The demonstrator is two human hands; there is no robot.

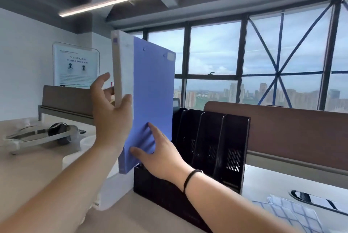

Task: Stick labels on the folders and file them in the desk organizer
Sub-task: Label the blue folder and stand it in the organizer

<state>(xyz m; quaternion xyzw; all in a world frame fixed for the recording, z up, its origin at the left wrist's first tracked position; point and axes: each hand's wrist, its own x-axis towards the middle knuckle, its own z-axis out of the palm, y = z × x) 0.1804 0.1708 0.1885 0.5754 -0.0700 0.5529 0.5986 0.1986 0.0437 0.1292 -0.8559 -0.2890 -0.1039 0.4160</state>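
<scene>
Filing step, looks like. Blue folder (152, 91) and white folder (120, 66) held upright together, just above the leftmost slot of the black organizer (211, 138), bottom edge of the blue one right at the slot mouth. Small label (170, 56) already stuck near the blue one's top corner.

Left hand (111, 112) raised, grip wrapped round the white spine, thumb on the front. Right hand (160, 155) lower, fingers spread flat on the blue cover, pressing, not clamping.

Next up, probably: line both bottoms with the slot, then lower straight down. Label sheet (290, 212) sitting on the bench (37, 172), right side.
</scene>
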